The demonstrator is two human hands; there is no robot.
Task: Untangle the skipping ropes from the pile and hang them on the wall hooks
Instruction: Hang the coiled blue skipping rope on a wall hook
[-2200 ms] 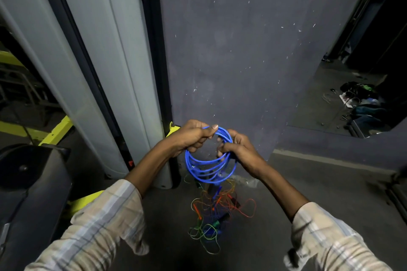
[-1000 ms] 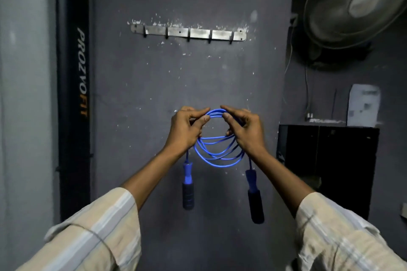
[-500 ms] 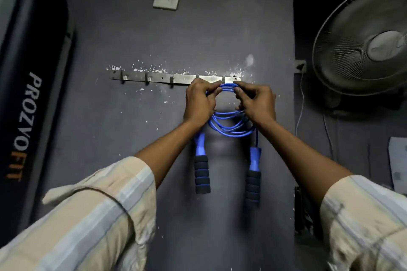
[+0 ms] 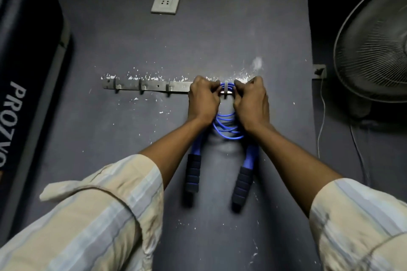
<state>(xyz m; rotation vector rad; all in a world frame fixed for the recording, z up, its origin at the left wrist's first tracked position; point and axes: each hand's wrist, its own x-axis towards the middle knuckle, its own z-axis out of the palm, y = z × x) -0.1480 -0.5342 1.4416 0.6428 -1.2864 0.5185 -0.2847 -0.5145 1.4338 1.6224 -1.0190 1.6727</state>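
Head view:
Left hand (image 4: 203, 100): raised to the wall, fingers curled; its grip holds the top of the coil on the left side.
Right hand (image 4: 251, 100): mirrors it, grip closed on the coil's right side.
Blue skipping rope (image 4: 228, 126): coiled in several loops, top strands passing behind the upright prong of a hook (image 4: 226, 88) between the two hands; whether the weight sits on it, cannot tell.
Handles: left handle (image 4: 193, 171) and right handle (image 4: 244, 179) hang down against the wall, dark foam ends lowest, slightly blurred.
Hook rail (image 4: 152, 87): metal strip, three bare hooks left of the hands; its right end is hidden by both hands.
Wall (image 4: 220, 28): dark grey, chipped white paint along the rail.
Socket plate (image 4: 165, 2): above the rail, left of the hands.
Fan (image 4: 374, 42): right edge, well apart from the rope; its cable drops down the wall.
Black padded equipment (image 4: 28, 61): left edge, lettering partly cut off.
Sleeves: pale striped, low in frame.
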